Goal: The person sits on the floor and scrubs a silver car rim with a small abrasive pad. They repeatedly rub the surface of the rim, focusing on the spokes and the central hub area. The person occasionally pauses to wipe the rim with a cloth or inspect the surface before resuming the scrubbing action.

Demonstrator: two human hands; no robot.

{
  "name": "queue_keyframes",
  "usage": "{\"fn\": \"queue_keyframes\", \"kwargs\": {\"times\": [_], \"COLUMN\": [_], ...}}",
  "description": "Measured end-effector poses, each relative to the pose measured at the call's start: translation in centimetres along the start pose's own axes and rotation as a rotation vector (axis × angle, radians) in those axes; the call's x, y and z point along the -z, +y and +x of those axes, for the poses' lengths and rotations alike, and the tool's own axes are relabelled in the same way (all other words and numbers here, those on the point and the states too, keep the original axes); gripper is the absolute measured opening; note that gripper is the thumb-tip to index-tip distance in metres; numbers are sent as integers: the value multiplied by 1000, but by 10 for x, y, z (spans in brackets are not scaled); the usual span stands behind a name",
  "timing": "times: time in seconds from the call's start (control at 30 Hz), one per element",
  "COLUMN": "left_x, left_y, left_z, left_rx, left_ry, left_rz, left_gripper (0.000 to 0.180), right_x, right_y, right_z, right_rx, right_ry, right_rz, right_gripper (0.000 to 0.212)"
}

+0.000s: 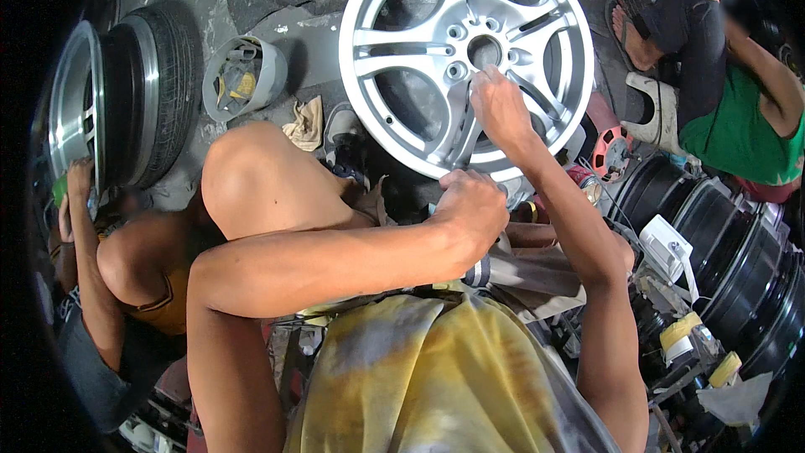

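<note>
A silver alloy wheel rim (363, 38) with split spokes lies tilted in front of me, its face toward me. My left hand (471, 211) is closed at the near edge of the rim, knuckles up, and its fingertips are hidden. Over the spokes, just below the centre hole, is my right hand (501, 113). Its fingers are curled together, touching or nearly touching the hub face. Whatever lies under those fingers is too hidden to make out.
On the left, a person's hand (80, 178) holds something green against another rim (74, 101), beside a tyre (174, 92). A grey bucket (272, 75) contains scraps. At right sit a person in green (738, 130), a red reel (610, 153) and stacked black rims (713, 243).
</note>
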State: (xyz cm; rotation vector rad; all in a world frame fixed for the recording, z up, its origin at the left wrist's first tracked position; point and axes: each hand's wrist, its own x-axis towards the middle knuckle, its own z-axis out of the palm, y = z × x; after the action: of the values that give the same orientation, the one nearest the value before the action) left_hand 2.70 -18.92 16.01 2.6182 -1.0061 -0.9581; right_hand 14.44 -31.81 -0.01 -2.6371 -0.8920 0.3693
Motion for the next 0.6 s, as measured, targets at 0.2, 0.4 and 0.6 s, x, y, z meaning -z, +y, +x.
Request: {"fn": "queue_keyframes", "kwargs": {"times": [0.2,0.4,0.6], "left_x": [3,0,-11], "left_y": [0,-12,-27], "left_z": [-6,-10,-5], "left_rx": [-30,-80,-90], "left_ry": [46,-25,-79], "left_rz": [-40,-52,-131], "left_gripper": [15,20,15], "right_x": [74,141,142], "right_y": [6,25,28], "right_z": [-16,-46,-51], "right_rx": [-211,-447,-418], "right_ry": [82,122,-1], "right_rz": [262,233,236], "right_gripper": [13,14,11]}}
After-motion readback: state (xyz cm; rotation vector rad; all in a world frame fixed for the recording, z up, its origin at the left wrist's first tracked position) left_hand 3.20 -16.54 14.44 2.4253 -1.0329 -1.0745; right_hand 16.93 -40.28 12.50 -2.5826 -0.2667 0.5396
